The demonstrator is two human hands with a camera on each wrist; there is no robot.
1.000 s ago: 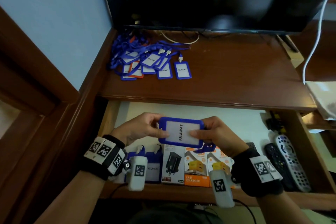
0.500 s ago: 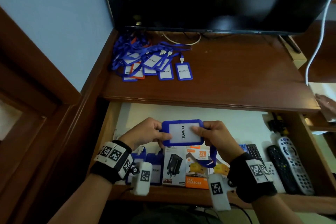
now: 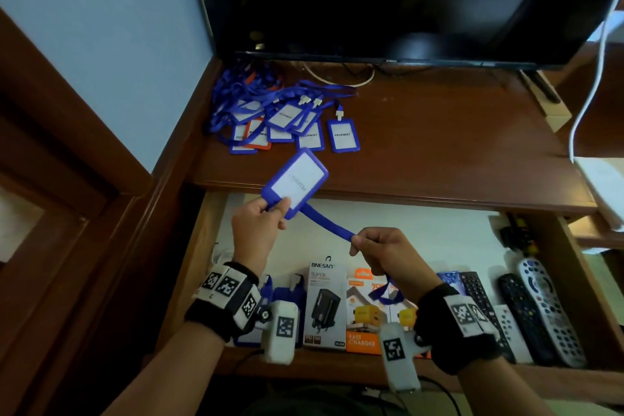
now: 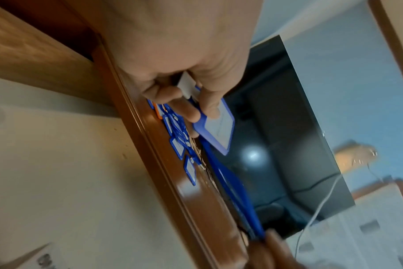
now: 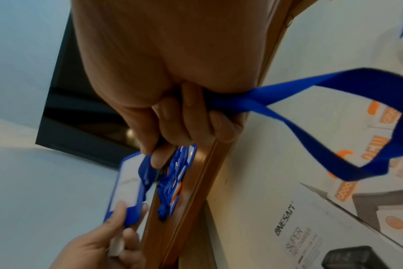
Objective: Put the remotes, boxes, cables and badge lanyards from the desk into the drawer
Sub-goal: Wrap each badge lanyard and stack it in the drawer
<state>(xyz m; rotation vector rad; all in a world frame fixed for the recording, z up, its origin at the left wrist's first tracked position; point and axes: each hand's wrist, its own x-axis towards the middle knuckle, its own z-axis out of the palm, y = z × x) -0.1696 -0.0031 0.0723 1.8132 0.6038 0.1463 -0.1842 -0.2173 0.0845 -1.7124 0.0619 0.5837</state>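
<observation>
A blue badge holder [image 3: 295, 180] [image 4: 215, 129] [image 5: 128, 183] hangs above the open drawer [image 3: 422, 230], tilted, pinched at its lower corner by my left hand [image 3: 261, 224]. Its blue lanyard strap [image 3: 327, 224] [image 5: 322, 102] runs taut down to my right hand [image 3: 378, 248], which grips it in curled fingers; the strap's loop hangs below the fist. A pile of blue and orange badge lanyards [image 3: 277, 115] lies on the desk [image 3: 439, 132] at the back left. Charger boxes [image 3: 326, 304] and several remotes [image 3: 533, 307] lie in the drawer.
A dark television [image 3: 388, 0] stands at the back of the desk, with a cable [image 3: 341, 76] under it. A white cable [image 3: 594, 54] hangs at the right over a white cloth [image 3: 604, 186]. More badge holders [image 3: 287, 300] sit at the drawer's front left.
The hands have moved apart: the left lifted the badge holder up and back, the right slid off the holder and along the strap, which is now pulled straight.
</observation>
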